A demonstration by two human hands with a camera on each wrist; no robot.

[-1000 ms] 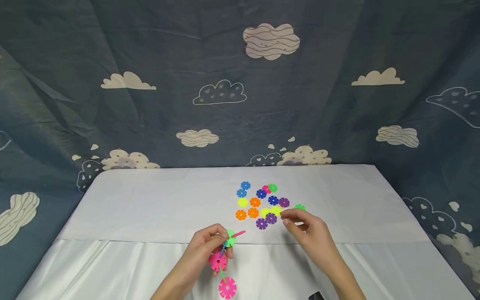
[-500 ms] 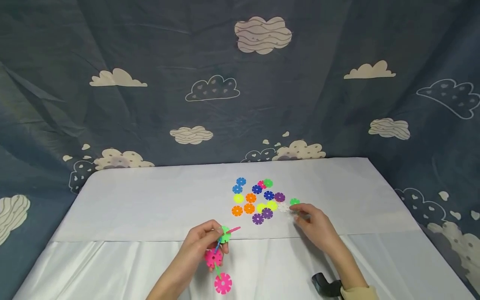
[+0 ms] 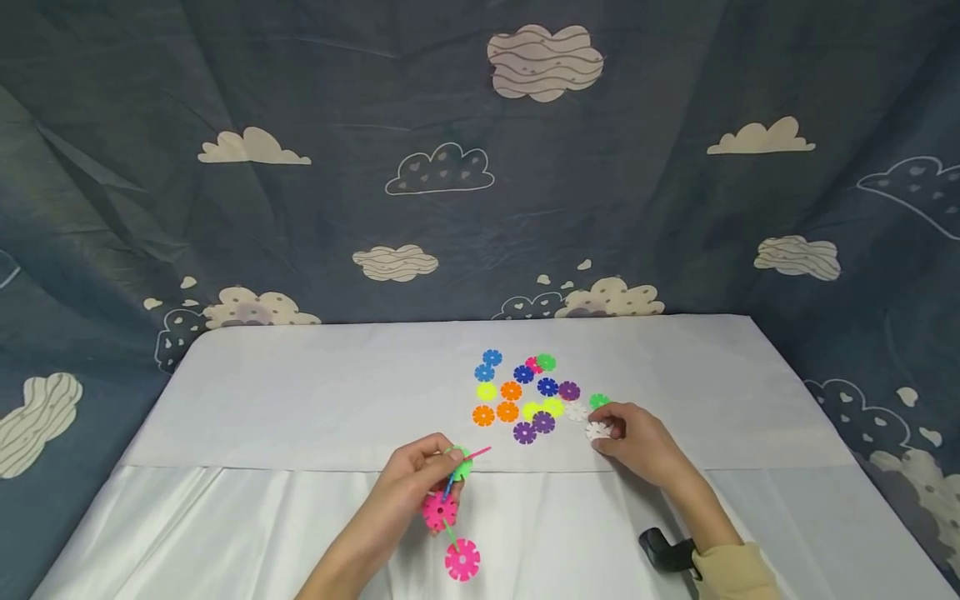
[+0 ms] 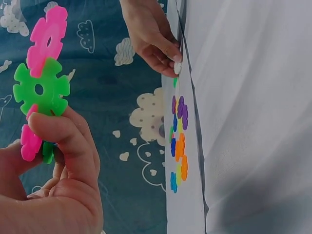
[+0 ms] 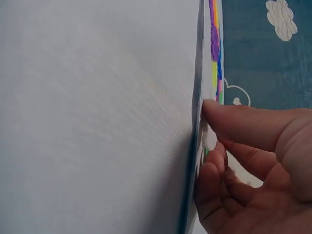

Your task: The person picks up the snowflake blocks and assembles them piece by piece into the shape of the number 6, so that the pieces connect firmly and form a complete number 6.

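My left hand (image 3: 416,479) grips a chain of interlocking snowflake discs by its upper end, over the near part of the table. In the chain are a green disc (image 3: 462,467), a blue one seen edge-on (image 3: 449,486), a pink disc (image 3: 439,511) and, hanging lowest, another pink disc (image 3: 462,560). A thin pink disc (image 3: 478,452) sticks out to the right of the green one. At the right end of the loose discs, my right hand (image 3: 647,443) pinches a white snowflake disc (image 3: 597,431) between thumb and fingers, low over the tabletop. The left wrist view shows this white disc (image 4: 177,67) at the fingertips.
Loose discs lie in a loose group mid-table: orange (image 3: 507,412), purple (image 3: 524,432), yellow (image 3: 486,391), dark blue (image 3: 547,387), light blue (image 3: 492,357), white (image 3: 576,412) and green (image 3: 599,401). A white cloth (image 3: 285,400) covers the table; a cloud-print curtain (image 3: 330,208) hangs behind.
The right hand has shifted right, away from the yellow and purple discs, uncovering one white disc, and now pinches another. The left hand keeps its hold on the chain, nearly still.
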